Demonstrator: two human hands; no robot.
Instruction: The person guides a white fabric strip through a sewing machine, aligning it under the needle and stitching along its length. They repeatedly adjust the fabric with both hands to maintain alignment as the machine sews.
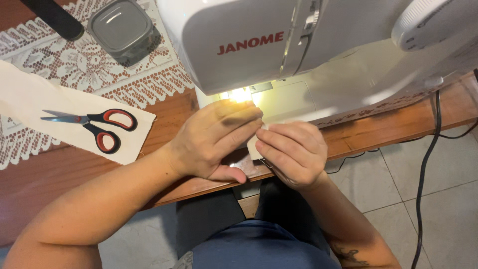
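Note:
A white sewing machine (239, 40) stands on the wooden table (59, 174), its lamp lit over the needle area. In front of it my left hand (211, 142) and my right hand (294, 152) meet, fingertips together on a small piece of cream fabric (253, 148) that lies on the machine bed at the table's edge. Most of the piece is hidden under my fingers. The needle itself is hidden by the machine head.
Red-and-black scissors (97, 128) lie on a cream fabric strip (30, 99) at left. A lace doily (74, 65) carries a grey lidded plastic box (123, 30) and a black object (55, 17). A black cable (425, 164) hangs down to the tiled floor at right.

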